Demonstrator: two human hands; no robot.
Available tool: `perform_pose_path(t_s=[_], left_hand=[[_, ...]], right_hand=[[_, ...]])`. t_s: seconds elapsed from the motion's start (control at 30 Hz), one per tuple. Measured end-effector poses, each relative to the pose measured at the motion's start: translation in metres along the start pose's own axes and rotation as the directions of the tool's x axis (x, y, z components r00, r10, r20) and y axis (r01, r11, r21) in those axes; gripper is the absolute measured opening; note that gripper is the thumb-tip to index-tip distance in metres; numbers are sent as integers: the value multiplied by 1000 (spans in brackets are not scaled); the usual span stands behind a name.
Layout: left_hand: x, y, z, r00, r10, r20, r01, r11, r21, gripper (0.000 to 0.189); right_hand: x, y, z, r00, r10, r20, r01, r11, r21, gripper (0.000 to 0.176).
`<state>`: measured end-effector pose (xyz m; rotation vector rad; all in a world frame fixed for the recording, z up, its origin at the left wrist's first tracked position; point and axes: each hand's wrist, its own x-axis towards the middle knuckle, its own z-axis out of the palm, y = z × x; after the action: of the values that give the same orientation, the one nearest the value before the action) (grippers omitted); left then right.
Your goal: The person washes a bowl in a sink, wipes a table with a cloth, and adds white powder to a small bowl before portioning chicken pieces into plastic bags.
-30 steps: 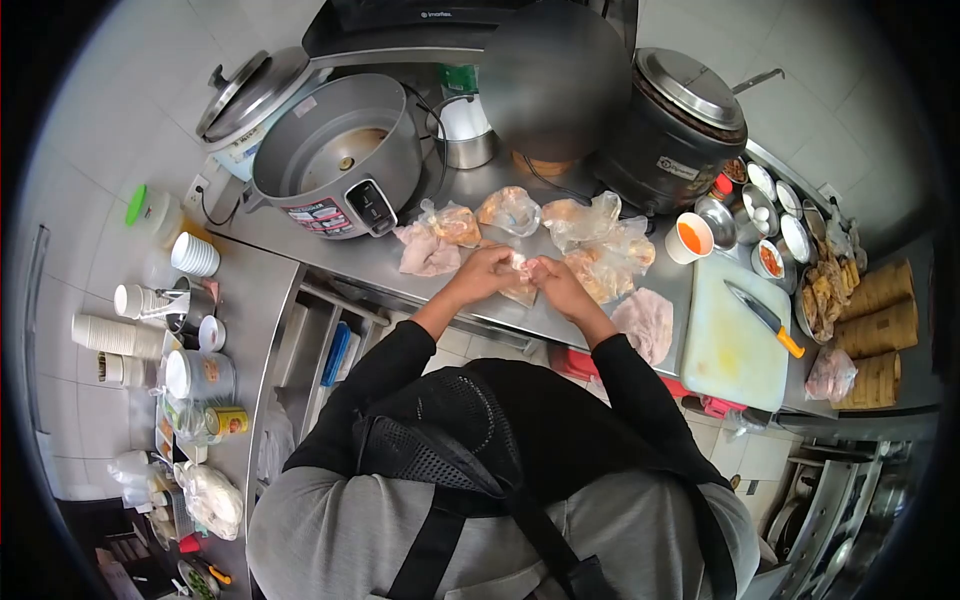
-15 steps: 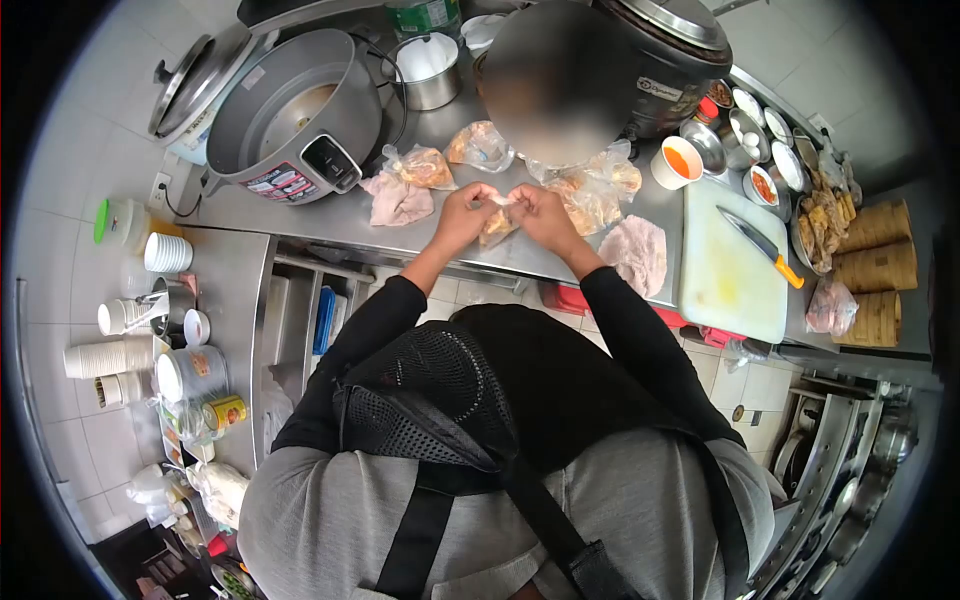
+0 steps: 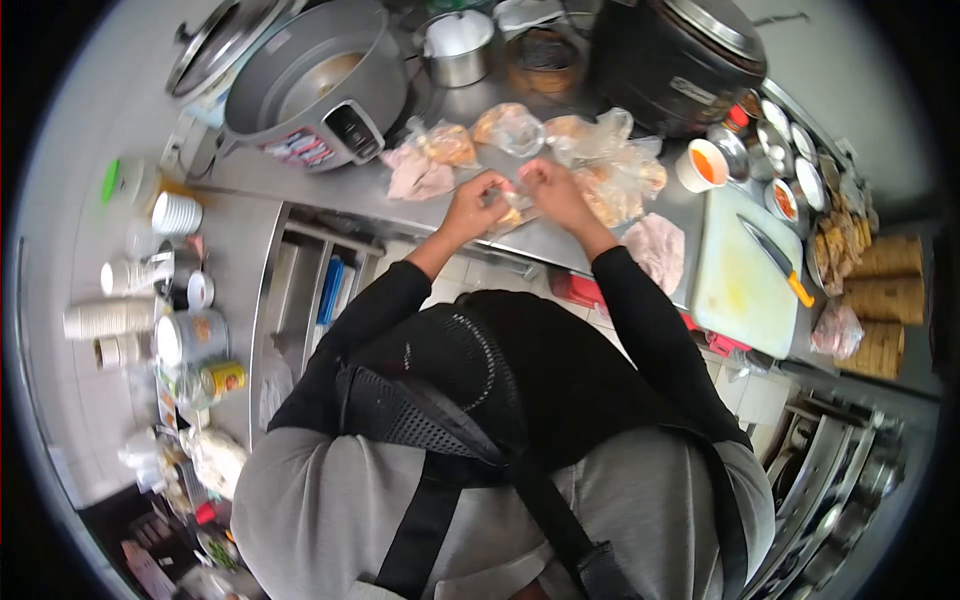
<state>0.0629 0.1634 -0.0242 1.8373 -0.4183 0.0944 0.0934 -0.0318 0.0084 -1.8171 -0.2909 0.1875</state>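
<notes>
A small clear plastic bag (image 3: 514, 217) with orange-brown food inside hangs between my hands, just over the counter's front edge. My left hand (image 3: 474, 208) is closed on the bag's gathered top from the left. My right hand (image 3: 557, 192) has its fingers pinched together at the upper right of the bag's neck; motion blurs the fingertips. Beyond my hands lie similar filled bags: one at the left (image 3: 447, 145), one in the middle (image 3: 508, 128) and a cluster at the right (image 3: 612, 190). A pink cloth (image 3: 417, 174) rests left of my left hand.
At the back stand a grey electric cooker (image 3: 300, 95) and a black pot (image 3: 668, 68). Rightward are a second pink cloth (image 3: 655, 250), a paper cup of orange food (image 3: 701, 165) and a cutting board (image 3: 738, 290) bearing an orange-handled knife (image 3: 778, 257). Stacked cups (image 3: 108, 321) stand left.
My hands have moved slightly apart at the bag's neck, with the right fingers rising. The whole view has shifted and tilted a little, blurring the surroundings.
</notes>
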Motion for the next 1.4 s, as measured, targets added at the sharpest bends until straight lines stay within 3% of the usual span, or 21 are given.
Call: perform_pose_path(t_s=[0.03, 0.1, 0.17, 0.23, 0.27, 0.33, 0.47, 0.53, 0.6, 0.67, 0.73, 0.8, 0.9, 0.97, 1.0, 1.07, 1.13, 1.2, 1.27, 1.33, 1.4], left_hand=[[1, 0, 3, 1000, -18, 13, 19, 998, -61, 17], [2, 0, 1, 1000, -26, -15, 25, 996, -87, 17], [-1, 8, 0, 998, 0, -70, -3, 999, -44, 18], [-3, 9, 3, 996, -36, -76, 29, 995, -91, 18], [-3, 5, 3, 994, -87, -74, 75, 987, -144, 18], [-5, 5, 3, 981, 84, -175, -112, 981, -157, 17], [-3, 12, -12, 983, 140, -116, -136, 990, 39, 20], [-3, 17, -18, 994, 86, -60, -82, 994, 65, 23], [3, 24, -16, 981, 5, -196, 21, 991, 130, 27], [8, 48, -24, 958, 23, -285, 28, 984, 174, 29], [17, 45, -31, 918, 267, -293, -134, 905, 404, 27], [19, 17, -44, 886, 388, -253, -214, 827, 519, 27], [-11, 7, -61, 958, 286, -12, -193, 676, 712, 25], [-20, 10, -67, 968, 230, 97, -233, 694, 681, 30], [-20, 13, -69, 968, 162, 192, -249, 705, 664, 36], [-17, 22, -64, 975, 109, 193, -212, 708, 673, 48], [-6, 37, -59, 973, 226, 56, -204, 713, 671, 54], [6, 45, -47, 966, 257, 26, -212, 733, 646, 55], [22, 40, -32, 979, 87, -184, -17, 936, 350, 56], [40, 39, -18, 960, 31, -278, 56, 952, 300, 56], [58, 40, -2, 925, -27, -380, 127, 962, 242, 56]], right_hand=[[4, 1, 0, 994, -99, -55, 92, 988, -121, 18], [3, -10, -4, 995, -66, 80, 66, 998, -4, 21], [2, -7, -3, 989, 41, 144, -59, 990, 130, 22], [0, -12, -4, 975, 122, 184, -128, 992, 22, 23], [0, -13, -4, 985, 46, 166, -26, 992, -120, 22], [3, -12, 4, 983, -96, 155, 134, 956, -262, 22], [10, -11, 16, 960, -247, 128, 273, 926, -260, 19], [6, -38, 17, 995, 11, 96, -1, 995, -99, 18], [3, -61, 21, 996, -6, 92, 17, 993, -121, 18], [0, -81, 28, 942, -330, 67, 336, 913, -232, 18], [3, -82, 28, 945, -326, 29, 328, 941, -87, 16], [15, -73, 12, 986, -164, -10, 163, 965, 203, 12], [31, -69, -15, 968, -107, -227, 138, 982, 127, 24], [38, -63, -20, 880, -436, -186, 307, 823, -479, 48], [37, -62, -16, 880, -433, -196, 298, 824, -481, 48], [25, -67, 2, 970, -231, -81, 52, 518, -854, 69], [54, -26, 3, 962, -225, -153, 1, 566, -824, 52], [97, 28, -9, 918, -379, -114, 241, 764, -599, 31], [103, -11, -16, 940, -339, -47, 275, 831, -484, 23], [101, -57, -21, 950, -311, 41, 304, 882, -360, 19], [92, -91, -20, 981, -142, 129, 156, 982, -106, 23]])
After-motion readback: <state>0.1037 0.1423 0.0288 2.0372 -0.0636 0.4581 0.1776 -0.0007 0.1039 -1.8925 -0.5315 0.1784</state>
